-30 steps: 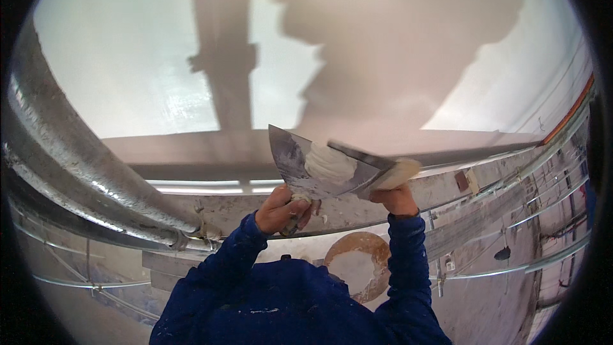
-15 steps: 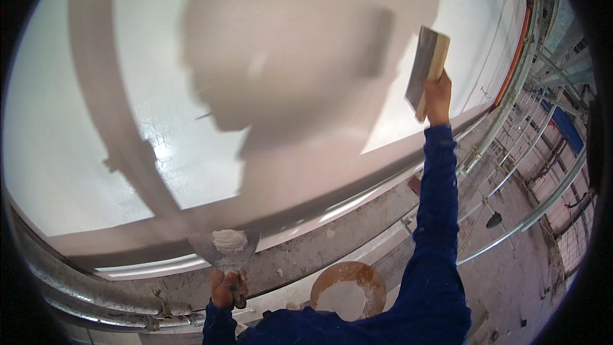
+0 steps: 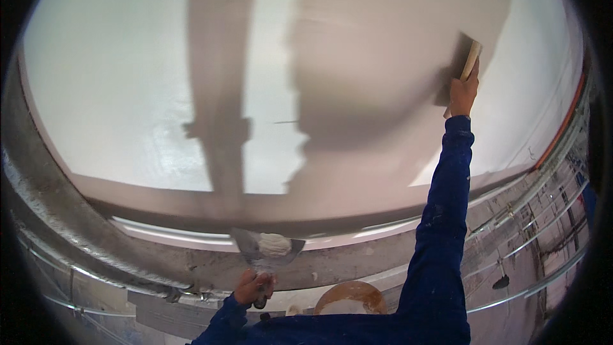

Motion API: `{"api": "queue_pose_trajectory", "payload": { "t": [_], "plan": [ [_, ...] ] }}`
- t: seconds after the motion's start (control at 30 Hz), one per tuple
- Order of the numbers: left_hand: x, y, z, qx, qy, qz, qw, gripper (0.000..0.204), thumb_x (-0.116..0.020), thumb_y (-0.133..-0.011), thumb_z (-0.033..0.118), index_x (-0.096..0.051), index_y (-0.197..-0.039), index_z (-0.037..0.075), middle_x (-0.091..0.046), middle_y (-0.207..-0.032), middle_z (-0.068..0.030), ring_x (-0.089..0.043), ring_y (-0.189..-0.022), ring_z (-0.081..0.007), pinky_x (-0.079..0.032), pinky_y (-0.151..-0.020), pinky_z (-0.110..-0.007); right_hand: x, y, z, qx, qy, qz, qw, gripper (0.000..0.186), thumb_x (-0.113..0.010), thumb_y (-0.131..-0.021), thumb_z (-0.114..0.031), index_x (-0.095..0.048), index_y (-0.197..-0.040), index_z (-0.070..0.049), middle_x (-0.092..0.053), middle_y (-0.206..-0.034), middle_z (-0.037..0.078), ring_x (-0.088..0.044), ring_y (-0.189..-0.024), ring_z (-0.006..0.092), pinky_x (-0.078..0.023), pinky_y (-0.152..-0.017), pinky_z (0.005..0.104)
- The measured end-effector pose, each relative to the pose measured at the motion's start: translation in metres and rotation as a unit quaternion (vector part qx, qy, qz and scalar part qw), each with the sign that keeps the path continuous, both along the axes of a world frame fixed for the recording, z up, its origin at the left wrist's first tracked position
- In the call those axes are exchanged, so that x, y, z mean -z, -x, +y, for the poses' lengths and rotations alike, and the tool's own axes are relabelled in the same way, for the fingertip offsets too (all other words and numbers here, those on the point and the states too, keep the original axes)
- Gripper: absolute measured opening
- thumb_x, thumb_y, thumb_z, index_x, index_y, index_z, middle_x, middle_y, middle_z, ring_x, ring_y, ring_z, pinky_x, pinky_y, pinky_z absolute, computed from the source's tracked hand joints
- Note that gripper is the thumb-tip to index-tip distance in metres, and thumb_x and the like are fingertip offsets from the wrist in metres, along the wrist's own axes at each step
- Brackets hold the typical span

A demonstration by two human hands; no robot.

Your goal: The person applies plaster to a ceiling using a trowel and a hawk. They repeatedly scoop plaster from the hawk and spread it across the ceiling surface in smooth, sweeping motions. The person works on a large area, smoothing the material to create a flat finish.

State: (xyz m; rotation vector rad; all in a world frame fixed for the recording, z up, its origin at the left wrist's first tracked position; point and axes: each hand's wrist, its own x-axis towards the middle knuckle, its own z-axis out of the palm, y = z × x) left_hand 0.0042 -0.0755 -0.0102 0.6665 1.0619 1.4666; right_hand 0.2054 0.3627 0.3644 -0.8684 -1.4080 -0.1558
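Observation:
My right hand (image 3: 462, 92) is stretched far up and grips a wooden-handled trowel (image 3: 470, 61), pressed flat against the smooth white plastered surface (image 3: 140, 89) at the upper right. My left hand (image 3: 253, 289) stays low near the bottom edge and holds a metal hawk (image 3: 258, 250) by its handle, with a lump of white plaster (image 3: 276, 243) on it. Both arms wear dark blue sleeves. Large shadows of me and of a post fall across the white surface.
A round bucket (image 3: 350, 295) smeared with plaster sits below, between my arms. Grey metal ducts and pipes (image 3: 57, 217) curve along the left and lower rim. Thin conduits and an orange pipe (image 3: 562, 128) run along the right side.
My right hand with the trowel has shifted a little down and left across the surface. My left hand with the hawk now sits more toward the middle of the lower view.

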Motion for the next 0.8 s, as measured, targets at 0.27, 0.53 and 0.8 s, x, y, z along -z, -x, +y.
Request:
{"api": "queue_pose_trajectory", "payload": {
  "t": [0.27, 0.53, 0.8],
  "plan": [
    [0.038, 0.042, -0.019, 0.063, -0.008, 0.056, 0.996, 0.038, -0.047, -0.085, 0.037, -0.056, -0.075, 0.001, -0.051, -0.053, -0.0062, -0.049, -0.044, -0.0124, -0.040, -0.041, -0.026, 0.022, 0.163, -0.111, 0.020, 0.018, -0.027, 0.999, 0.075, -0.051, -0.065, -0.001, -0.023, -0.133, -0.019, -0.037, -0.120, 0.023, -0.041, -0.106, 0.0400, -0.038, -0.086, 0.0483],
    [0.066, 0.059, -0.023, 0.121, -0.066, 0.119, 0.983, 0.037, -0.045, -0.087, 0.032, -0.057, -0.073, 0.001, -0.047, -0.047, -0.0046, -0.047, -0.041, -0.0124, -0.039, -0.039, -0.026, 0.035, 0.304, -0.237, 0.016, 0.069, -0.073, 0.995, 0.086, -0.063, -0.063, -0.017, -0.016, -0.135, -0.024, -0.025, -0.128, 0.026, -0.036, -0.106, 0.0450, -0.037, -0.079, 0.0551],
    [0.067, 0.057, -0.037, 0.090, -0.138, 0.293, 0.942, 0.037, -0.043, -0.087, 0.031, -0.054, -0.067, 0.001, -0.047, -0.046, -0.0054, -0.046, -0.040, -0.0140, -0.038, -0.039, -0.027, 0.050, 0.389, -0.351, -0.193, 0.042, -0.096, 0.976, 0.082, -0.051, -0.061, -0.001, -0.016, -0.134, -0.012, -0.029, -0.123, 0.032, -0.034, -0.108, 0.0492, -0.030, -0.081, 0.0601]
  ]
}}
